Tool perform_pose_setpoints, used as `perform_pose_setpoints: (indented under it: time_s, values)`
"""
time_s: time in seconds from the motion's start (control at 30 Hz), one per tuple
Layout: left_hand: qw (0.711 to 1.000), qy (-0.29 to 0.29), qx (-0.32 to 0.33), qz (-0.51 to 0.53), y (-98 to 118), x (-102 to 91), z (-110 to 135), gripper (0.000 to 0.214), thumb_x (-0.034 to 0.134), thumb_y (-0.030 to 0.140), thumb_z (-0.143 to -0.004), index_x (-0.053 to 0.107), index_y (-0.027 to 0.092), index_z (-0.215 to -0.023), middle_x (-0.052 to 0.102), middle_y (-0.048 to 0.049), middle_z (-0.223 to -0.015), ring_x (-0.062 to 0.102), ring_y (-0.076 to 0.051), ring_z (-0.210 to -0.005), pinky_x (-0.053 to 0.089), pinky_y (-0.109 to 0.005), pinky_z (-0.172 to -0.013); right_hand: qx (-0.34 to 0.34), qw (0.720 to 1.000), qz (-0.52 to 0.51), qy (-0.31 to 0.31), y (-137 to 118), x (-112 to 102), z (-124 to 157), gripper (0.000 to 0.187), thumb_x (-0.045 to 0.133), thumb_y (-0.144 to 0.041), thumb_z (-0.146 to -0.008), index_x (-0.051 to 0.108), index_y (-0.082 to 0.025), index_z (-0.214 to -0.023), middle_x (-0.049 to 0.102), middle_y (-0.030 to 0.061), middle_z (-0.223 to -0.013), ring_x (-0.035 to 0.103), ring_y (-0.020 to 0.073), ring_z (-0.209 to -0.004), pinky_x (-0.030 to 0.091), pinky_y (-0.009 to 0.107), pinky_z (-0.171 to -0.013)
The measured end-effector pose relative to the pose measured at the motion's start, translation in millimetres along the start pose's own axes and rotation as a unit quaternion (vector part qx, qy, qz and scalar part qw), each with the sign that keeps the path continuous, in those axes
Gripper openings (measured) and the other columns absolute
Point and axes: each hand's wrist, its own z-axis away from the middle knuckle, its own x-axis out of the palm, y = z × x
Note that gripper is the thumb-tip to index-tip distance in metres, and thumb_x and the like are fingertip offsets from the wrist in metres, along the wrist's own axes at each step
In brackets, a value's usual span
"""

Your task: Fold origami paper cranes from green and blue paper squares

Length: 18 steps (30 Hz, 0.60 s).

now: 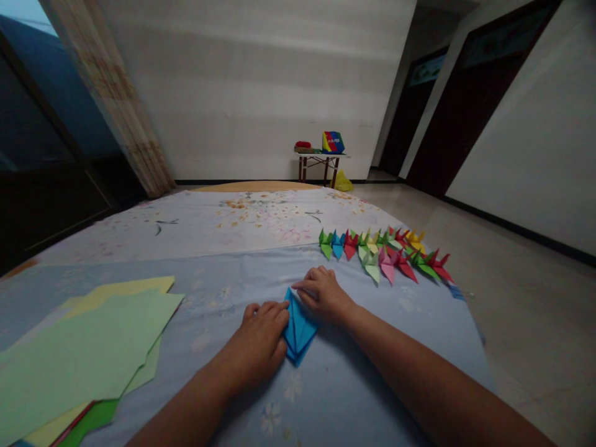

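Observation:
A partly folded blue paper point(297, 328) lies on the pale blue cloth point(354, 385) in front of me. My left hand point(261, 338) presses down on its left edge with curled fingers. My right hand point(321, 290) rests on its upper right part, fingertips pinched against the fold. Both hands touch the paper, which stays flat on the cloth.
Several finished paper cranes point(382, 254) in green, blue, red, pink and yellow sit in rows to the right. A stack of coloured paper sheets point(79, 354) lies at the left. A small table point(321, 162) with items stands by the far wall. Bare floor point(512, 279) runs along the right.

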Motion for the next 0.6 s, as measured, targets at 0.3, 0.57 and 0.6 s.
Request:
perform_pose_setpoints:
  time_s: [0.3,0.57,0.6]
  values:
    - [0.998,0.011,0.001,0.056,-13,-2.5,-2,0.035,0.041,0.018,-0.08,0.051,0.024,-0.113,0.053,-0.005,-0.127,0.041,-0.023,-0.119,0.025,-0.043,-0.099,-0.003,0.997,-0.017,-0.073,-7,7,6,0.03,0.057,-0.043,-0.083,0.062,-0.029,-0.11,0.055,0.0059,-0.097,0.044,0.0205,-0.095,0.027,0.034,-0.078]
    - [0.997,0.04,-0.026,0.064,-21,7.8,-6,0.021,0.047,0.034,-0.085,0.058,0.029,-0.102,0.054,0.0,-0.128,0.041,-0.025,-0.117,0.027,-0.046,-0.094,0.001,0.997,-0.022,-0.076,-19,-3,26,0.034,0.063,-0.04,-0.078,0.055,-0.02,-0.104,0.054,0.0069,-0.104,0.043,0.0213,-0.099,0.028,0.035,-0.082]
    - [0.997,0.044,-0.025,0.062,-21,9.1,-6,0.021,0.048,0.034,-0.085,0.057,0.029,-0.103,0.053,0.0,-0.129,0.041,-0.025,-0.117,0.027,-0.046,-0.094,0.001,0.997,-0.023,-0.077,-20,-3,28,0.034,0.063,-0.04,-0.077,0.055,-0.019,-0.102,0.054,0.0069,-0.104,0.043,0.0213,-0.099,0.029,0.035,-0.082]
